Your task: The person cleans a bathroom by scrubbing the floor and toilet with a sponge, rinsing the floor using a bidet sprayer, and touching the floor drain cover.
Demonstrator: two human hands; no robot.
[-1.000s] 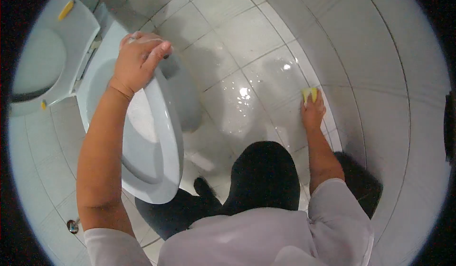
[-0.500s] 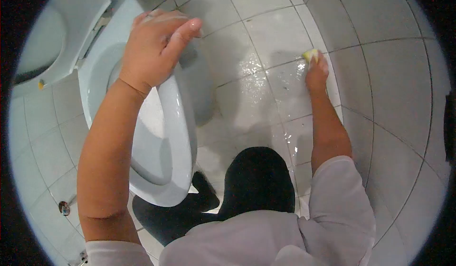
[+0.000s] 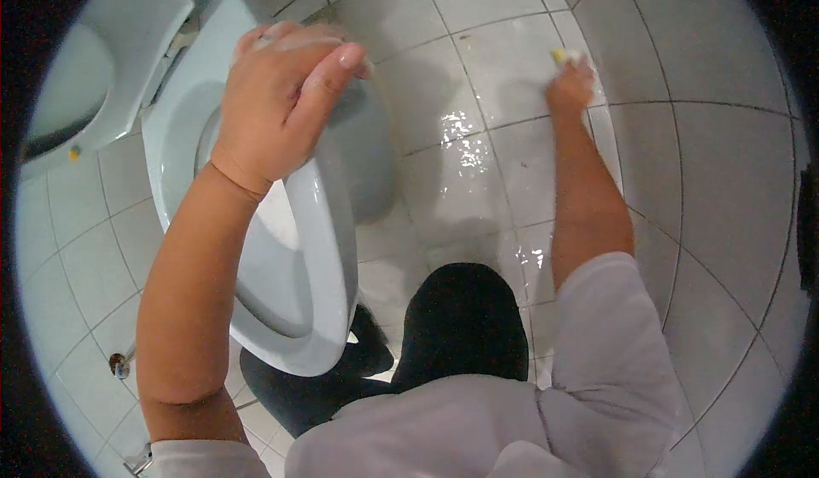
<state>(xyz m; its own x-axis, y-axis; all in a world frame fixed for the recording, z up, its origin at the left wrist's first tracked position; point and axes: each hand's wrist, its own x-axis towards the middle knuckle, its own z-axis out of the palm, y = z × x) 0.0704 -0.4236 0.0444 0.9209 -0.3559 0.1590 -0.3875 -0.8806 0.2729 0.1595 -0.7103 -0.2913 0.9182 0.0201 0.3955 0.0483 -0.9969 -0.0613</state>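
My right hand (image 3: 570, 90) is closed around a small yellow sponge (image 3: 559, 55) with whitish foam about it. It presses the sponge to the wet floor tiles (image 3: 503, 60), close to the foot of the wall. On the left, my left hand (image 3: 286, 94) is over the white toilet bowl (image 3: 328, 248), its wrist side at the rim. Foam covers its knuckles, the thumb is stretched out and the fingers bend away, partly hidden. I see nothing held in it.
The raised toilet lid and seat (image 3: 162, 17) stand at the upper left. A tiled wall (image 3: 725, 188) bounds the right side. My bent knee (image 3: 465, 324) is between bowl and wall. Metal fittings (image 3: 119, 365) jut from the left wall. Water glistens on the floor.
My right hand has slid the sponge forward along the foot of the wall, away from me. My left hand stays at the toilet rim. The view has shifted slightly.
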